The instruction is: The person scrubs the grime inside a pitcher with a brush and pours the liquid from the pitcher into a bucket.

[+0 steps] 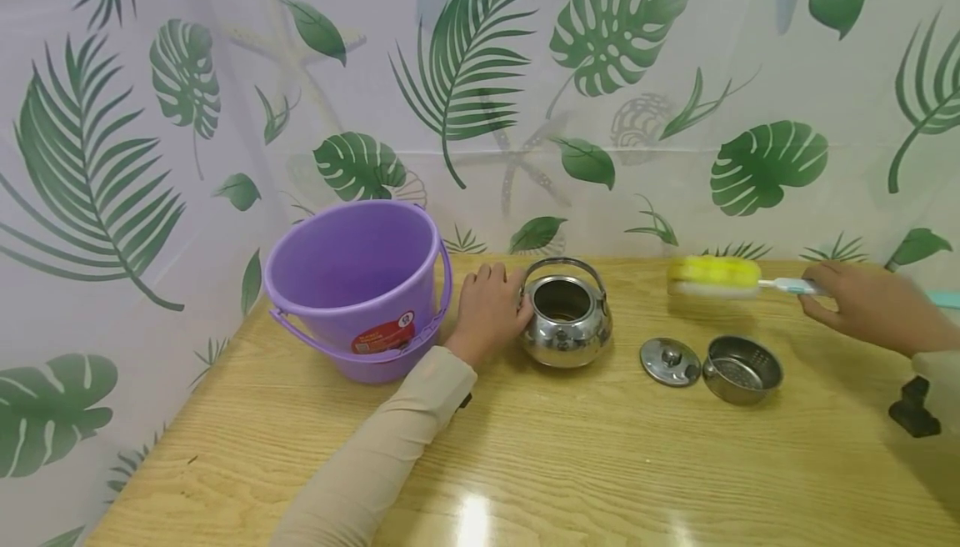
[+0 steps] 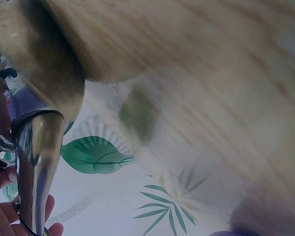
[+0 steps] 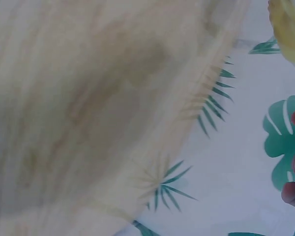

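Observation:
My left hand grips the left side of a shiny steel teapot, which stands upright on the wooden table with its lid off and its hoop handle raised. In the left wrist view, fingers curl around behind its spout. Over at the right, my right hand holds the white and teal handle of a sponge brush. Its blurred yellow head points left, above the back of the table. The right wrist view catches only a few curled fingertips and part of the yellow sponge head.
A purple bucket with a red label stands left of my left hand. The round teapot lid lies right of the teapot, beside a perforated steel strainer. Behind the table hangs a leaf-patterned sheet.

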### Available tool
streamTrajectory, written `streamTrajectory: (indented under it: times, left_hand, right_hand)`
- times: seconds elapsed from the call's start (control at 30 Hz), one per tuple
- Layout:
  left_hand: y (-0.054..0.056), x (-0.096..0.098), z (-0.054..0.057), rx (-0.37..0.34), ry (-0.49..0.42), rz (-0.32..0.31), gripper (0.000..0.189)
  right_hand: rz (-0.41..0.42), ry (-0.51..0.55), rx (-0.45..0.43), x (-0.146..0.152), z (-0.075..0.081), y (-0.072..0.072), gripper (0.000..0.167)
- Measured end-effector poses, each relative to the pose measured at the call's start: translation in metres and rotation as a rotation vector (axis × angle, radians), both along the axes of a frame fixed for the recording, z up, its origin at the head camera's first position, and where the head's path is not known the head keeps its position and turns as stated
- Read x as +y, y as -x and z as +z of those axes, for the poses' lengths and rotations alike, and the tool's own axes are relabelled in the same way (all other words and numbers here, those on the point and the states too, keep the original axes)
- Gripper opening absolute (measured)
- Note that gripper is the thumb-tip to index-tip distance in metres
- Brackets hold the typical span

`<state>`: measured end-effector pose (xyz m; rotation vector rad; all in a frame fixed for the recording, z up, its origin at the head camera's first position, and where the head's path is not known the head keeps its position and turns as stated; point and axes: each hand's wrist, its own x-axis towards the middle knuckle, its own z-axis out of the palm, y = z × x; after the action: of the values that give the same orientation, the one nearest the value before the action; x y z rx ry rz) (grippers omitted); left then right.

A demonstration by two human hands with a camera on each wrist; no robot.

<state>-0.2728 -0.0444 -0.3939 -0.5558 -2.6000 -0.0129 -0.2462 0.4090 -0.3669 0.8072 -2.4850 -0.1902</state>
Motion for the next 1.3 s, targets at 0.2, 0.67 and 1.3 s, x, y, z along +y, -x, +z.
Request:
streamTrajectory:
  times: [0.2,0.67,1.3]
  left_hand:
    - [-0.001,0.000,0.000,-0.007,0.011,0.009,0.026]
    - [-0.001,-0.001,-0.001,-0.026,-0.001,0.007,0.027]
    - [-0.001,0.001,0.001,-0.034,-0.003,0.014,0.032]
  right_hand:
    - [0.016,-0.010,0.028,-0.012,0.025,0.001,0.041]
    - [0.211,0.006,0.141,-0.069,0.074,0.008,0.065]
    - [0.335,-0.139,0.041,-0.148,0.093,0.017,0.018]
